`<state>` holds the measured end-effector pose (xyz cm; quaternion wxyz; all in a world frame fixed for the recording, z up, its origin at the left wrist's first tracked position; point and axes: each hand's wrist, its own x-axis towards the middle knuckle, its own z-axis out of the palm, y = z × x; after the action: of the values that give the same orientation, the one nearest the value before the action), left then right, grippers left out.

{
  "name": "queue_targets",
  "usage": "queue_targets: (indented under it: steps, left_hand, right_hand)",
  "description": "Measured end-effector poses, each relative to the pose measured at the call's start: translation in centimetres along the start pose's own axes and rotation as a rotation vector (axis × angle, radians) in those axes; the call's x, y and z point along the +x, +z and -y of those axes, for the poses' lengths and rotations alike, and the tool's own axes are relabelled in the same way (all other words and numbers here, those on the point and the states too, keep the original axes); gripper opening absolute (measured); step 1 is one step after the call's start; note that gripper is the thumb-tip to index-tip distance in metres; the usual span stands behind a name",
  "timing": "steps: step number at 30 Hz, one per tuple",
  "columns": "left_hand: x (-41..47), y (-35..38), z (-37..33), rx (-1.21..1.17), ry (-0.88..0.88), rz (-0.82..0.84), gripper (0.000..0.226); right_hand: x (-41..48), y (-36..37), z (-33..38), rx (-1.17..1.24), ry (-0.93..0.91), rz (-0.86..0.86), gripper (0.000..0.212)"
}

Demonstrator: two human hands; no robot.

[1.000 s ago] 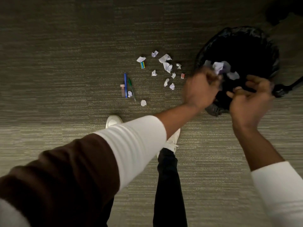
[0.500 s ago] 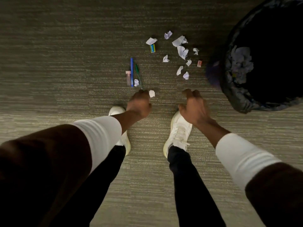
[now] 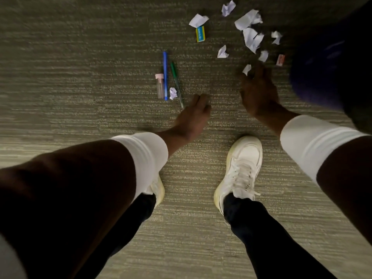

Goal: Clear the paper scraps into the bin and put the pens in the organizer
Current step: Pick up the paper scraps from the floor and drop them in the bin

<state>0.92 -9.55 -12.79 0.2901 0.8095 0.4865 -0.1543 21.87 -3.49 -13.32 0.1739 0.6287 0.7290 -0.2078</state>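
Several crumpled white paper scraps (image 3: 251,38) lie on the carpet at the top right. A blue pen (image 3: 165,75) and a green pen (image 3: 176,83) lie side by side, with a small scrap (image 3: 173,93) between their near ends. My left hand (image 3: 193,115) is down on the carpet just right of the green pen's tip, fingers curled over a spot where a scrap lay; that scrap is hidden. My right hand (image 3: 258,93) reaches forward, fingertips at a small scrap (image 3: 246,69). The black-lined bin (image 3: 322,77) is a dark blur at the right edge. No organizer is in view.
A clear tube with a pink cap (image 3: 159,85) lies left of the blue pen. A yellow-and-blue eraser (image 3: 200,34) and a small pink eraser (image 3: 280,60) sit among the scraps. My white shoes (image 3: 241,170) stand on the carpet behind my hands.
Both hands dropped scraps into the bin, then came down to the floor. The left hand now covers the scrap near the green pen; the right hand moved forward to another scrap.
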Motion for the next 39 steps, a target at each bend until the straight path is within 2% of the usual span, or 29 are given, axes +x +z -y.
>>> queue_targets:
  steps: [4,8,12,16,20,24,27,32,36,39]
  left_hand:
    - [0.1,0.6,1.2,0.015,0.016,-0.037,0.050]
    - [0.0,-1.0,1.5,-0.008,0.014,-0.054,0.054]
    - [-0.8,-3.3,0.6,-0.094,-0.020,-0.068,0.037]
    - [-1.6,-5.0,-0.5,-0.248,-0.095,-0.126,0.022]
    - [-2.0,-7.3,-2.7,-0.485,-0.315,-0.229,0.022]
    - [-1.8,-11.9,-6.6,-0.594,-0.384,-0.285,0.017]
    - [-1.5,-15.8,-10.4,-0.728,-0.368,-0.352,0.015]
    - [-0.5,-22.5,-17.0,-0.873,-0.295,-0.460,0.015]
    - [0.9,-26.2,-22.3,-0.971,-0.236,-0.472,0.016]
    - [2.1,-27.7,-25.3,-1.052,-0.159,-0.465,0.016]
  right_hand:
    - [0.5,0.2,-0.3,-0.053,-0.028,-0.071,0.048]
    - [0.5,0.9,-0.8,-0.068,-0.052,-0.098,0.027]
    - [-1.4,0.7,-0.2,0.061,0.009,-0.104,0.025]
    - [-6.0,-1.1,1.7,0.225,0.036,-0.186,0.014]
    - [-11.5,-4.7,3.2,0.432,0.089,-0.263,0.011]
    - [-15.9,-8.9,3.1,0.580,0.144,-0.262,0.015]
    - [-17.9,-13.0,2.2,0.624,0.217,-0.348,0.014]
    - [-19.7,-20.0,-1.8,0.686,0.332,-0.584,0.015]
    - [-19.8,-22.4,-6.6,0.755,0.450,-0.630,0.022]
    - [-19.5,-23.3,-9.6,0.721,0.518,-0.646,0.031]
